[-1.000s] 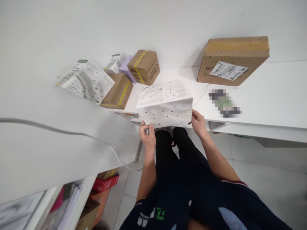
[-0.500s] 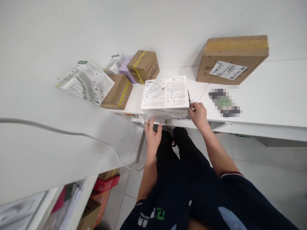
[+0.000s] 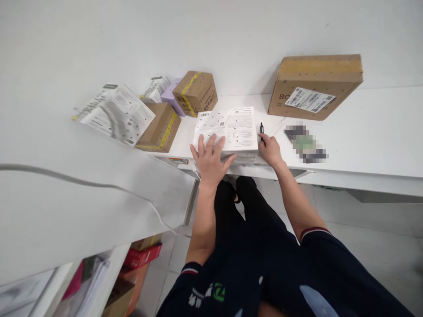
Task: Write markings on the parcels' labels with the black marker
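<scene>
A white printed box point(image 3: 239, 127) with text, a barcode and a QR code lies at the front of the white shelf. My left hand point(image 3: 210, 158) rests on its near left part, with the fingers spread over the top face and front edge. Just right of the box, my right hand point(image 3: 271, 150) is closed on the lower end of a black marker point(image 3: 262, 129). The marker points away from me, with its upper part showing above my fingers.
Small cartons point(image 3: 196, 92) with yellow tape, a purple box point(image 3: 173, 97) and a white printed package point(image 3: 120, 112) stand on the left. A large cardboard box point(image 3: 317, 88) leans against the wall. A blurred-out item point(image 3: 306, 143) lies right. A cable point(image 3: 99, 182) crosses the left.
My left hand has moved from below the box's front edge up onto its top and spread its fingers. My right hand stays beside the box, where more of the marker now shows.
</scene>
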A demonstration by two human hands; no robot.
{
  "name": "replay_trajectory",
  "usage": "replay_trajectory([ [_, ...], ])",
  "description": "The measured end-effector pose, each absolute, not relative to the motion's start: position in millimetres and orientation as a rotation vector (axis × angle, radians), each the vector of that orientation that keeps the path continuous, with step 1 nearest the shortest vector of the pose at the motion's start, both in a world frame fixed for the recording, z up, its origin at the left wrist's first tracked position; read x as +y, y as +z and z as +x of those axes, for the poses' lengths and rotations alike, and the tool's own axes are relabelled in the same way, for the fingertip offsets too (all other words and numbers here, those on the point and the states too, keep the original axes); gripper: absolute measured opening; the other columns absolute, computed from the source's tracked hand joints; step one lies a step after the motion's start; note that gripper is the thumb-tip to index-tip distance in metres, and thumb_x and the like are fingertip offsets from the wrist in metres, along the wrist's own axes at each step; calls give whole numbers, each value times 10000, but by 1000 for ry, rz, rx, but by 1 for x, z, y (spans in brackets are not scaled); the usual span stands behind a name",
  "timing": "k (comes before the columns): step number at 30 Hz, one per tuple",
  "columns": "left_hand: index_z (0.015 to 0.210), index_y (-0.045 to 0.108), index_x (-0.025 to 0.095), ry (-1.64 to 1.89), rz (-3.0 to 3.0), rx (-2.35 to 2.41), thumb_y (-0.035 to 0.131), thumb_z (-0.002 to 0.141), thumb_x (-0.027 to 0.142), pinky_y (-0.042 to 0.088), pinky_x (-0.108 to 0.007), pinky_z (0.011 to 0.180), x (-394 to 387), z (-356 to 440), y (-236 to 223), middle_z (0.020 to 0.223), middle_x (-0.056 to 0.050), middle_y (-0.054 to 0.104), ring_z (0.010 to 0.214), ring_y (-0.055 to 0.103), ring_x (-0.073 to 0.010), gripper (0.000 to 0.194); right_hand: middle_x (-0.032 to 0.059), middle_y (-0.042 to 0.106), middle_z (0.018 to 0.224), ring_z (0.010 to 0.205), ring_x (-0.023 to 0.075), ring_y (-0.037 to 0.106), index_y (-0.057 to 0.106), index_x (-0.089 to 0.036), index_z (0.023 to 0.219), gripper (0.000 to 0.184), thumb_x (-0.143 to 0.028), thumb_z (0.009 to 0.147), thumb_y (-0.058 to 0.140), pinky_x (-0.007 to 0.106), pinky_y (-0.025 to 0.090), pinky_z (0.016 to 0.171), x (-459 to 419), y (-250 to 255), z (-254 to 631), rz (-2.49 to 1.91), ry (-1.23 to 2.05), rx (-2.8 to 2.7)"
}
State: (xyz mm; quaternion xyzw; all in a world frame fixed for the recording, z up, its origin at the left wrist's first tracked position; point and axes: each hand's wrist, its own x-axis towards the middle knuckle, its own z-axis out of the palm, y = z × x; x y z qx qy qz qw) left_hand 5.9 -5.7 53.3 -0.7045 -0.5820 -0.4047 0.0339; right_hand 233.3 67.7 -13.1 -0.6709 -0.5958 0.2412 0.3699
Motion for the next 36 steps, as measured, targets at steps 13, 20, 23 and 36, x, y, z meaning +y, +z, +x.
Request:
replay_trajectory([
  [13, 1243, 678, 287, -1207, -2088, -1899, 653, 742, 737, 120, -550, 1209, -19, 19, 49, 1368, -110, 632, 1335, 478, -366, 674, -41, 632, 795, 620, 115, 581, 556, -278, 1041, 383, -282, 671, 655, 288, 516, 616, 41, -1, 250, -973, 1212, -911],
  [20, 1257, 667, 282, -1218, -2035, -1924, 630, 755, 739, 172, -550, 1167, -22, 31, 47, 1366, -124, 627, 1288, 475, -375, 680, -73, 506, 668, 543, 116, 562, 490, -305, 1022, 313, -473, 842, 683, 276, 488, 549, 37, 50, 231, -910, 723, -1029],
  [23, 1247, 669, 279, -1229, -2043, -1934, 611, 748, 762, 196, -544, 1144, -14, 36, 50, 1354, -126, 630, 1262, 480, -373, 697, -84, 443, 595, 476, 110, 521, 482, -302, 1002, 310, -573, 900, 592, 265, 474, 507, 36, 73, 218, -917, 606, -1055],
  [36, 1160, 699, 273, -1275, -2038, -1901, 632, 763, 736, 187, -536, 1120, -6, 35, 40, 1319, -115, 666, 1247, 509, -377, 614, -39, 609, 763, 660, 98, 619, 594, -247, 937, 240, -467, 868, 657, 271, 560, 675, 50, 105, 175, -911, 833, -1423],
])
